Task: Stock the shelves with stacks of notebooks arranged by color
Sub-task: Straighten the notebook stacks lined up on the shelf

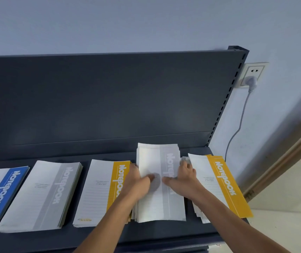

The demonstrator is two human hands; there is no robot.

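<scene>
Both hands on the grey notebook stack (159, 207)!
Left hand (137, 179) and right hand (185, 177) grip its sides, thumbs on top, lower centre.

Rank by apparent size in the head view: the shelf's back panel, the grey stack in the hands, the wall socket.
1. back panel
2. grey stack
3. wall socket, clearly smallest, though it sits farther away.
</scene>
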